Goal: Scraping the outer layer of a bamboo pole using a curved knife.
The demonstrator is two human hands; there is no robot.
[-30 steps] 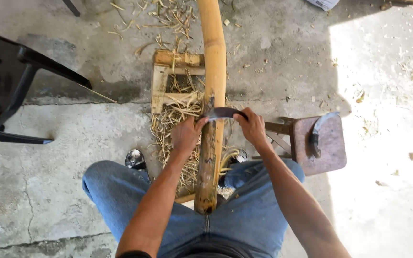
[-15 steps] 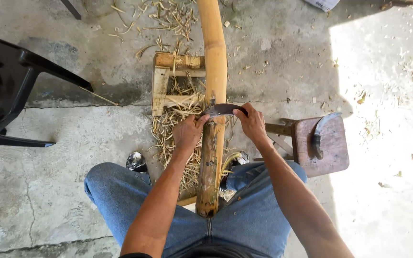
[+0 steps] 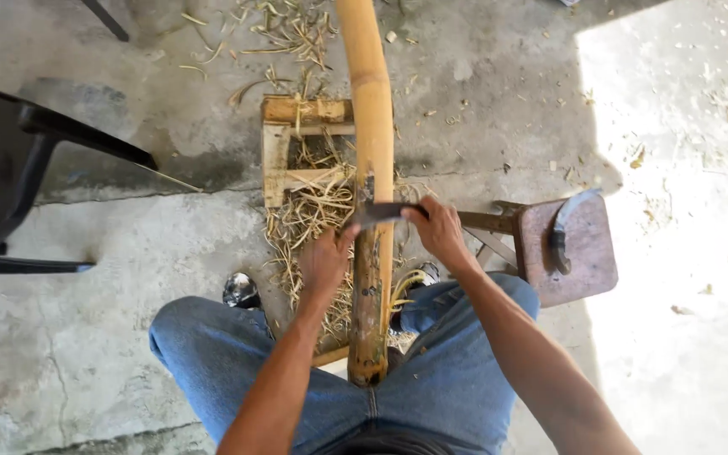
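Both the left hand [image 3: 323, 263] and right hand [image 3: 436, 232] grip a dark blade [image 3: 381, 212] laid across the bamboo pole [image 3: 372, 152].

A cracked grey concrete floor [image 3: 111, 253] lies mostly in shade, with bright sunlight [image 3: 684, 168] falling across the right side. A black chair [image 3: 18, 168] stands at the left, and a small brown wooden stool [image 3: 587, 261] at the right.

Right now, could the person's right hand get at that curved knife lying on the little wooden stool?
Probably yes. The curved knife lies uncovered on the stool just beside the right hand, nothing between them. But that hand grips the blade laid across the bamboo pole.
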